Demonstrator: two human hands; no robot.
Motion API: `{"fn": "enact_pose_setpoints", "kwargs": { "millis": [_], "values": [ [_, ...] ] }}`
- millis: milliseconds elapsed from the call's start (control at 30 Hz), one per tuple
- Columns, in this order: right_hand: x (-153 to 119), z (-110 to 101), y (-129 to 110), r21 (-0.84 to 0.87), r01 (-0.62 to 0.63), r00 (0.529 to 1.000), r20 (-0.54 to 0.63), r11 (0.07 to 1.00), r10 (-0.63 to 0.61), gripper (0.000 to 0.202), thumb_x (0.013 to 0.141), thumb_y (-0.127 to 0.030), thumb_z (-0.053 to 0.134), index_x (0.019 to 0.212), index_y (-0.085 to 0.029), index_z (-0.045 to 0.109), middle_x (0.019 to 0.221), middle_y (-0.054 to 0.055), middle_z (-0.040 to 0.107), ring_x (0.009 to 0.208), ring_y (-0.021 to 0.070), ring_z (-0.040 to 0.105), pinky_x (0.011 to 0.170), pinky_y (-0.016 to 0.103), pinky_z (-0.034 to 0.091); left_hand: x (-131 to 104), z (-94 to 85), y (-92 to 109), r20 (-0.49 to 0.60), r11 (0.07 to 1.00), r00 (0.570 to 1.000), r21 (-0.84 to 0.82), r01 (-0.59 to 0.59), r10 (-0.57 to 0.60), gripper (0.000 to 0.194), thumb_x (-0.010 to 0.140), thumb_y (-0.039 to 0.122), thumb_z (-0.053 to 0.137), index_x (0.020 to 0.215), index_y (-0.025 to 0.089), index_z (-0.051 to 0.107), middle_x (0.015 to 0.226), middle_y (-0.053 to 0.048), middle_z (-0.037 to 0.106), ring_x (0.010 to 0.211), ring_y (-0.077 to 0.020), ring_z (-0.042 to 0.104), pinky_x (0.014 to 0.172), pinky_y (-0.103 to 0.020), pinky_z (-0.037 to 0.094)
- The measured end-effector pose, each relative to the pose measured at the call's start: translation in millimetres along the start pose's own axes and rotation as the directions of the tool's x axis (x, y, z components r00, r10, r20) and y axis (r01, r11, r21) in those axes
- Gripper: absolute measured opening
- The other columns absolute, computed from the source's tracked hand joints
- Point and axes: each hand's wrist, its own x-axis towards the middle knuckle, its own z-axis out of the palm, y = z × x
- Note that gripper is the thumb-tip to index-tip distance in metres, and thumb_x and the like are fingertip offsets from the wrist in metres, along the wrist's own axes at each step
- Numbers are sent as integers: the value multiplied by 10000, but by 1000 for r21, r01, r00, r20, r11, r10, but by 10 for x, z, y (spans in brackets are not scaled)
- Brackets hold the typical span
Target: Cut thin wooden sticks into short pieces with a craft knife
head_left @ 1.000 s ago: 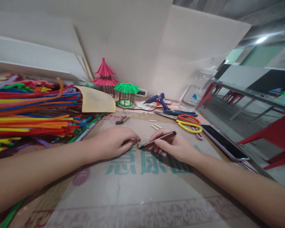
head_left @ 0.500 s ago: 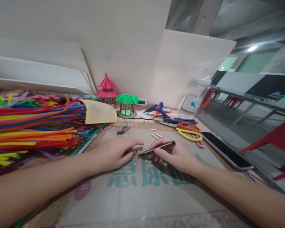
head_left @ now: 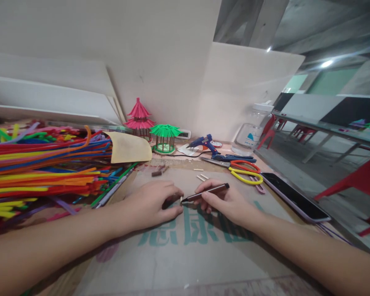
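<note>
My right hand [head_left: 217, 198] is closed around a brown marker pen [head_left: 209, 192], whose dark tip points left. That tip meets a short thin wooden stick [head_left: 181, 200], which is partly brown and partly pale. The stick stands between the thumb and forefinger of my left hand [head_left: 156, 203], pinched near its two ends. Under both hands lies a translucent sheet with green characters [head_left: 200, 226]. A brown pen cap [head_left: 156, 173] rests beyond my left hand. Several pale short sticks [head_left: 201, 177] lie just past my right hand.
Bundles of colourful pipe cleaners [head_left: 43, 152] fill the left side. At the back stand a pink pagoda model [head_left: 138, 119], a green-roofed pavilion model [head_left: 164, 137], a blue glue gun [head_left: 203, 143] and a water bottle [head_left: 249, 131]. Scissors [head_left: 245, 170] and a phone [head_left: 294, 195] lie right.
My left thumb and forefinger have moved apart and now hold the small stick at its ends. The stick shows more brown. The marker has shifted slightly right.
</note>
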Motion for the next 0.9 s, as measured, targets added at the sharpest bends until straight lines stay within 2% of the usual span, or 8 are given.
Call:
{"fn": "enact_pose_setpoints", "kwargs": {
  "millis": [267, 400, 500, 567, 633, 700, 900],
  "values": [
    [8, 12, -25, -20, -24, 1000, -9, 1000, 24, 237, 847, -382, 714, 945, -178, 643, 808, 40, 730, 660, 119, 638, 614, 240, 532, -3, 33, -15, -23, 999, 999, 19, -48, 48, 230, 918, 391, 637, 1071, 228, 691, 932, -21, 686, 835, -206, 623, 707, -300, 415],
    [4, 6, -22, -9, -22, 999, -24, 1000, 22, 240, 842, -384, 718, 931, -176, 638, 777, 32, 722, 657, 121, 645, 598, 234, 530, -31, 24, -45, -119, 998, 991, 15, -57, 58, 283, 894, 376, 679, 1120, 209, 650, 838, 1, 680, 709, -174, 608, 638, -275, 396],
    [2, -1, -14, 0, -34, 999, -32, 999, 34, 244, 844, -384, 720, 933, -173, 637, 775, 33, 722, 649, 120, 644, 596, 237, 532, -66, 8, -73, -183, 964, 949, 112, -239, 257, 124, 963, 292, 584, 980, 201, 667, 764, 1, 663, 677, -162, 602, 631, -276, 387],
    [2, -6, -6, 5, -40, 999, -34, 999, 40, 243, 850, -384, 716, 937, -172, 636, 786, 38, 727, 653, 122, 647, 600, 240, 536, -78, 5, -92, -193, 905, 888, 182, -385, 417, 163, 989, 237, 527, 968, 205, 685, 761, -4, 672, 678, -158, 607, 631, -283, 386],
    [4, -10, 1, 8, -37, 999, -32, 999, 38, 236, 856, -380, 710, 942, -174, 635, 796, 40, 730, 658, 124, 651, 604, 243, 539, -79, 8, -106, -190, 861, 844, 210, -464, 501, 186, 991, 208, 518, 1027, 206, 701, 773, -6, 694, 666, -152, 612, 619, -290, 385],
    [8, -15, 6, 9, -33, 999, -33, 999, 33, 224, 861, -373, 705, 941, -176, 636, 795, 38, 730, 662, 124, 654, 609, 244, 541, -72, 10, -111, -165, 843, 832, 209, -495, 529, 209, 988, 199, 523, 1082, 205, 709, 796, -10, 714, 659, -148, 619, 607, -292, 389],
    [28, -29, -6, 11, -21, 996, -86, 1000, 22, 253, 837, -398, 722, 926, -176, 638, 770, 30, 718, 653, 127, 651, 595, 244, 536, -51, -8, -104, -102, 858, 857, 169, -485, 505, 264, 993, 217, 516, 1152, 212, 726, 813, -29, 721, 664, -151, 637, 603, -269, 420]
  ]
}}
